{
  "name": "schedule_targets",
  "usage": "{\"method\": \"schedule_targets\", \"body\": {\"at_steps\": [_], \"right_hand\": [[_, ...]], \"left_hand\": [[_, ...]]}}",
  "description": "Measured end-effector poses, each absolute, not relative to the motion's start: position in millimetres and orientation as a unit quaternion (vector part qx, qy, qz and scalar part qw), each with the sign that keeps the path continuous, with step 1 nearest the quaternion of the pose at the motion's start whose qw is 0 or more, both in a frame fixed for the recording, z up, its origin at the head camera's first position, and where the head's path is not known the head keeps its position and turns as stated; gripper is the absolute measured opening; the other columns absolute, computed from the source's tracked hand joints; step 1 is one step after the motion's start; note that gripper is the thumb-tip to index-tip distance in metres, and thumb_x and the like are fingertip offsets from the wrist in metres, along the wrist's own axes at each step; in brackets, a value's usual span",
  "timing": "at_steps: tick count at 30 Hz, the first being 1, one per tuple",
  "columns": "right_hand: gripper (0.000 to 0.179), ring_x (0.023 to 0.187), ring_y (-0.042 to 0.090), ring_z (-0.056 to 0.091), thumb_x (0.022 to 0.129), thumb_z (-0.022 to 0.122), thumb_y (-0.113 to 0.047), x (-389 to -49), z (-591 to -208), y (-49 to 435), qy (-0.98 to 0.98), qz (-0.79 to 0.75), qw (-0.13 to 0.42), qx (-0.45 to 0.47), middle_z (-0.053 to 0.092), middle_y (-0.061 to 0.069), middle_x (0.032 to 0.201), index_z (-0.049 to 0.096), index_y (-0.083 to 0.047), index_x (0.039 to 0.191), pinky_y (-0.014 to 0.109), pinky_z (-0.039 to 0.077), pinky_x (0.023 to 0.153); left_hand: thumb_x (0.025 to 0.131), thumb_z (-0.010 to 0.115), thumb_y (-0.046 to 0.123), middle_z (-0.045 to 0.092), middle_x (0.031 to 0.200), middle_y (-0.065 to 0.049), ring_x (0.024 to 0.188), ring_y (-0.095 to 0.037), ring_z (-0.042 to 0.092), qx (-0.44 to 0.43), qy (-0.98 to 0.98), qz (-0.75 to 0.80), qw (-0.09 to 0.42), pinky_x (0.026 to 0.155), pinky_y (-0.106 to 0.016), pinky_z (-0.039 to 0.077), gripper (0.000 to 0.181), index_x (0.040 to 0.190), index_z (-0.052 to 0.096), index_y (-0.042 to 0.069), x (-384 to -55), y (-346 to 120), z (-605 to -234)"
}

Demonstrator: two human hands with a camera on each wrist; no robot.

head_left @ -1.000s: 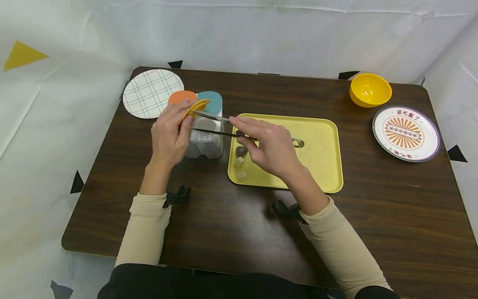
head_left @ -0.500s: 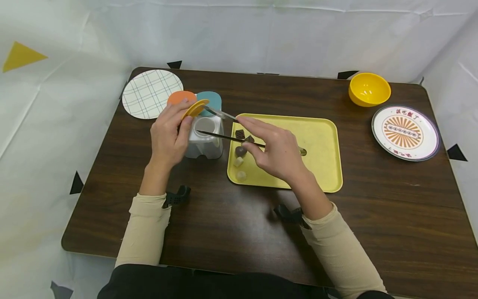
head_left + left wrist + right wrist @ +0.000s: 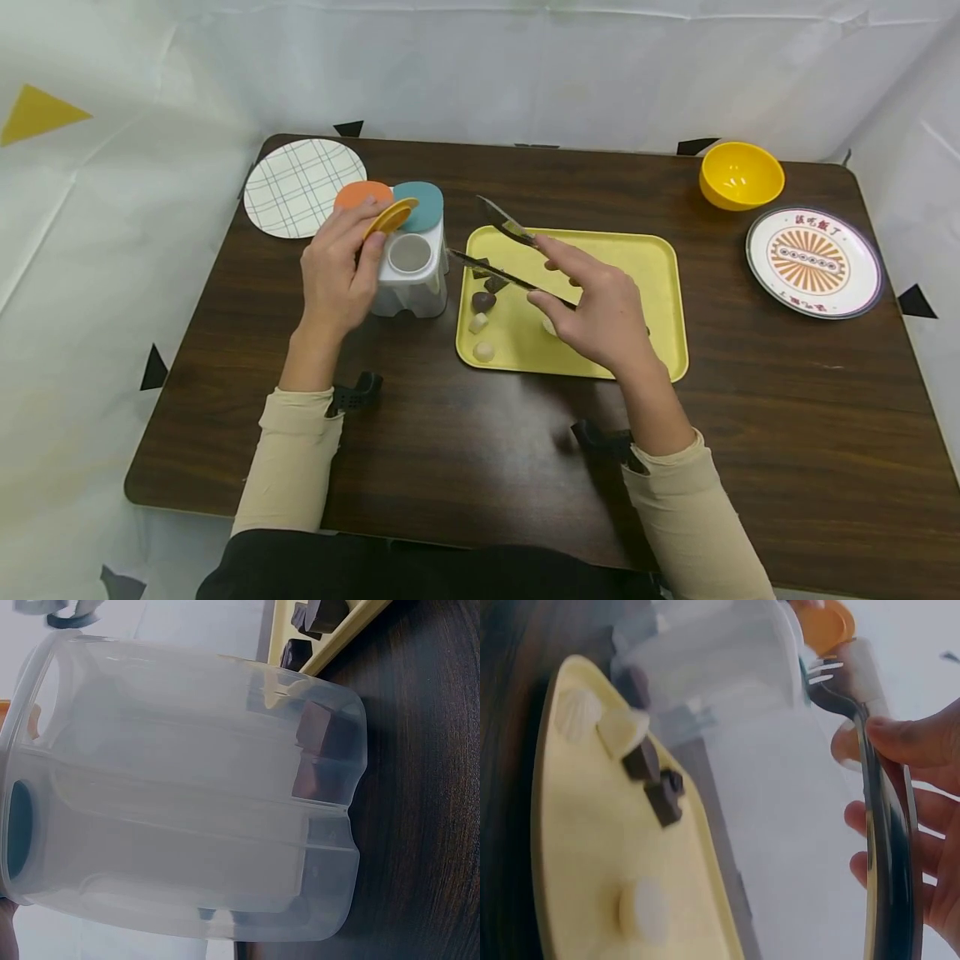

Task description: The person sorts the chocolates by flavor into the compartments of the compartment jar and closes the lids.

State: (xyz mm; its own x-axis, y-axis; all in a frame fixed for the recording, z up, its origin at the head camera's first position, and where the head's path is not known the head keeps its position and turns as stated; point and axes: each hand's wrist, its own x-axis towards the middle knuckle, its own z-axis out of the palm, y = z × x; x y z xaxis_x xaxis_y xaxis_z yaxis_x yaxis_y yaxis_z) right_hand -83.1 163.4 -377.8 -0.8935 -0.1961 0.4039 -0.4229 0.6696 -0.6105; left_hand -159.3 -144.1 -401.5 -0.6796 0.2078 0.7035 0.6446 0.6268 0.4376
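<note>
My left hand (image 3: 335,271) holds a small yellow lid (image 3: 393,218) tilted up beside the round opening of a translucent container (image 3: 414,293). Its other lids, one orange (image 3: 363,195) and one teal (image 3: 420,205), lie flat. Through the container's wall, the left wrist view shows dark brown pieces (image 3: 315,735) at the bottom of one compartment. My right hand (image 3: 603,321) grips metal tongs (image 3: 507,278), spread apart with nothing between their tips, above the left side of a yellow tray (image 3: 663,287). The right wrist view shows a fork-like tip on the tongs.
Dark chocolate-like pieces (image 3: 483,301) and pale ones (image 3: 483,352) lie along the tray's left side, with another pale piece (image 3: 646,909) farther in. A checked round plate (image 3: 300,187) lies back left. A yellow bowl (image 3: 741,177) and patterned plate (image 3: 813,264) stand back right.
My right hand has drawn the tongs rightward from the container's opening to over the tray, and their arms have spread wider. My left hand and the lid have stayed nearly still.
</note>
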Motion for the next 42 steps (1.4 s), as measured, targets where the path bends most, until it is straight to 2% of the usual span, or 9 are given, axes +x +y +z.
{"method": "schedule_targets", "body": {"at_steps": [6, 14, 17, 21, 25, 33, 38, 42], "right_hand": [[0.060, 0.099, 0.026, 0.068, 0.082, 0.078, -0.014, -80.9, -388.5, 189.9, -0.913, 0.372, 0.146, 0.087, 0.069, 0.010, 0.120, 0.058, -0.015, 0.139, 0.046, 0.053, 0.082], [0.062, 0.100, 0.033, 0.068, 0.087, 0.074, -0.029, -71.9, -393.8, 228.8, -0.926, 0.356, 0.104, -0.069, 0.070, 0.014, 0.113, 0.051, -0.026, 0.144, 0.046, 0.052, 0.083], [0.064, 0.104, 0.036, 0.064, 0.087, 0.073, -0.032, -69.5, -395.6, 243.1, -0.925, 0.346, 0.098, -0.119, 0.070, 0.016, 0.115, 0.049, -0.026, 0.146, 0.051, 0.045, 0.089], [0.066, 0.120, 0.040, 0.054, 0.087, 0.071, -0.038, -66.0, -400.6, 261.8, -0.919, 0.335, 0.088, -0.190, 0.065, 0.016, 0.125, 0.046, -0.028, 0.147, 0.059, 0.033, 0.099], [0.068, 0.126, 0.040, 0.050, 0.087, 0.069, -0.043, -62.0, -410.4, 279.1, -0.906, 0.334, 0.084, -0.247, 0.064, 0.016, 0.125, 0.044, -0.028, 0.148, 0.060, 0.028, 0.104], [0.070, 0.127, 0.045, 0.047, 0.085, 0.068, -0.046, -55.4, -427.6, 305.6, -0.891, 0.312, 0.079, -0.321, 0.054, 0.012, 0.140, 0.044, -0.028, 0.149, 0.061, 0.030, 0.102], [0.071, 0.128, 0.044, 0.046, 0.086, 0.067, -0.044, -51.2, -434.2, 313.9, -0.885, 0.305, 0.076, -0.343, 0.054, 0.009, 0.141, 0.044, -0.024, 0.149, 0.060, 0.031, 0.101], [0.072, 0.127, 0.046, 0.046, 0.086, 0.066, -0.044, -49.7, -436.9, 318.6, -0.887, 0.294, 0.069, -0.349, 0.058, 0.015, 0.135, 0.042, -0.022, 0.150, 0.061, 0.032, 0.100]], "left_hand": [[0.097, 0.049, 0.026, 0.070, 0.118, -0.005, 0.120, -0.022, 0.060, -0.249, -0.846, -0.354, 0.311, 0.106, -0.050, 0.037, 0.037, 0.110, 0.074, 0.003, -159.9, -144.7, -402.7], [0.097, 0.049, 0.025, 0.069, 0.119, -0.005, 0.120, -0.021, 0.059, -0.247, -0.845, -0.360, 0.309, 0.107, -0.049, 0.037, 0.036, 0.110, 0.074, 0.003, -159.9, -144.8, -402.5], [0.097, 0.049, 0.026, 0.069, 0.119, -0.005, 0.121, -0.021, 0.059, -0.247, -0.848, -0.354, 0.306, 0.107, -0.049, 0.036, 0.037, 0.110, 0.074, 0.003, -159.8, -145.3, -402.0], [0.098, 0.048, 0.028, 0.068, 0.121, -0.005, 0.123, -0.019, 0.058, -0.247, -0.852, -0.351, 0.302, 0.108, -0.048, 0.035, 0.038, 0.111, 0.074, 0.003, -159.8, -145.8, -402.0], [0.098, 0.048, 0.029, 0.068, 0.121, -0.005, 0.122, -0.019, 0.058, -0.244, -0.851, -0.355, 0.301, 0.108, -0.049, 0.035, 0.039, 0.111, 0.074, 0.003, -159.5, -145.6, -402.8], [0.097, 0.048, 0.027, 0.069, 0.120, -0.005, 0.122, -0.020, 0.058, -0.246, -0.848, -0.356, 0.306, 0.107, -0.049, 0.036, 0.038, 0.111, 0.074, 0.003, -161.1, -144.6, -401.8], [0.098, 0.047, 0.029, 0.069, 0.120, -0.004, 0.122, -0.019, 0.058, -0.248, -0.847, -0.356, 0.306, 0.107, -0.049, 0.036, 0.039, 0.110, 0.074, 0.003, -161.5, -144.3, -401.1], [0.098, 0.046, 0.031, 0.069, 0.120, -0.005, 0.122, -0.020, 0.058, -0.248, -0.850, -0.350, 0.306, 0.107, -0.050, 0.036, 0.041, 0.110, 0.074, 0.004, -160.3, -144.9, -401.3]]}}
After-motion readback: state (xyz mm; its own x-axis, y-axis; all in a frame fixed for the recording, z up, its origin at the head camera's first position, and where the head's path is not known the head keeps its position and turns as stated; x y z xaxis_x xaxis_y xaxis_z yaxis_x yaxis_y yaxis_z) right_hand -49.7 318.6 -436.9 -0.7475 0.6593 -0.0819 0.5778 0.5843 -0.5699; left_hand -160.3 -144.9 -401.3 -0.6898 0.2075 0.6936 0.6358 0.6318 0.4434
